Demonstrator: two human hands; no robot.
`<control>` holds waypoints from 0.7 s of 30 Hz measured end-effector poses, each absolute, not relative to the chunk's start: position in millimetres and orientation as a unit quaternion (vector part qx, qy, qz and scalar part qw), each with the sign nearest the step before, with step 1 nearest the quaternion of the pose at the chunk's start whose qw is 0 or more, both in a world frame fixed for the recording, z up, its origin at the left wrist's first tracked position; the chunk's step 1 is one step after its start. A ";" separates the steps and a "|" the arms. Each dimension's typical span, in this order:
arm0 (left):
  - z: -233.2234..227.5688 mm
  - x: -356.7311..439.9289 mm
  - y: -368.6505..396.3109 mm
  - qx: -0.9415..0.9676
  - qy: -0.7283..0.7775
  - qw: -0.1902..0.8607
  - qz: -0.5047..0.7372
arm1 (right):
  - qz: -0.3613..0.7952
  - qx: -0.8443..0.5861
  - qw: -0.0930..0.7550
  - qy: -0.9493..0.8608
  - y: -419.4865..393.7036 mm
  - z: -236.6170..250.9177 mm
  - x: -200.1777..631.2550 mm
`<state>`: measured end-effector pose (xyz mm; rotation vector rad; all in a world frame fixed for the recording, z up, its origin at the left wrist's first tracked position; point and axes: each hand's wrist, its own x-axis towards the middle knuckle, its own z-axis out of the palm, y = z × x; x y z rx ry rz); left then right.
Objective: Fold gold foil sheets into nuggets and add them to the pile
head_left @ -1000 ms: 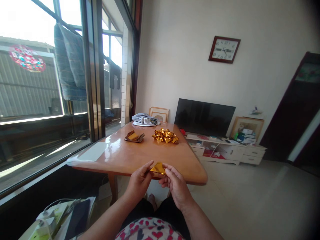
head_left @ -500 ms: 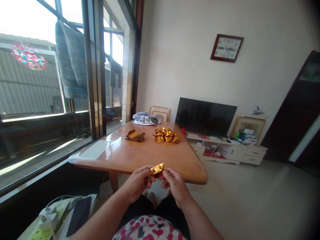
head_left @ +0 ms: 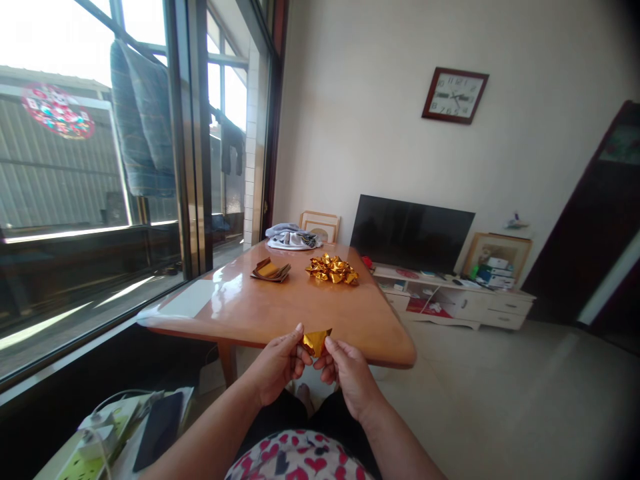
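A shiny gold foil paper piece [head_left: 316, 343], folded with a pointed right corner, is held between my two hands near the table's front edge. My left hand [head_left: 283, 360] grips its left end, thumb raised along the side and fingers curled beneath. At the right end, my right hand [head_left: 345, 367] pinches it between thumb and curled fingers. Beyond them on the table lies a heap of folded gold foil pieces [head_left: 333, 269]. Left of that heap sits a stack of flat gold and brown paper sheets [head_left: 271, 269].
The glossy wooden table [head_left: 360, 320] has folded clothes [head_left: 293, 237] at its far end. A power strip [head_left: 87, 460] and a dark phone [head_left: 159, 432] lie at lower left. A large window is on the left; a television [head_left: 411, 233] stands beyond.
The gold foil piece has turned between my fingers, now showing a broader flat face. My left thumb has lifted off its top side. The heap and the stack have not moved.
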<state>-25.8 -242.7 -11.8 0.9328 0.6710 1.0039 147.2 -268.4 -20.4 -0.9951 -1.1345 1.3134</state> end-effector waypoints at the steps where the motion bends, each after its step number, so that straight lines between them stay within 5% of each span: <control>1: -12.2 -25.7 -242.5 0.423 0.305 0.722 0.455 | 0.555 -0.417 0.538 -0.477 -268.4 -20.6 147.3; 21: -3.8 -29.1 -218.9 0.478 0.332 0.688 0.433 | 0.565 -0.401 0.582 -0.424 -238.4 -12.5 153.3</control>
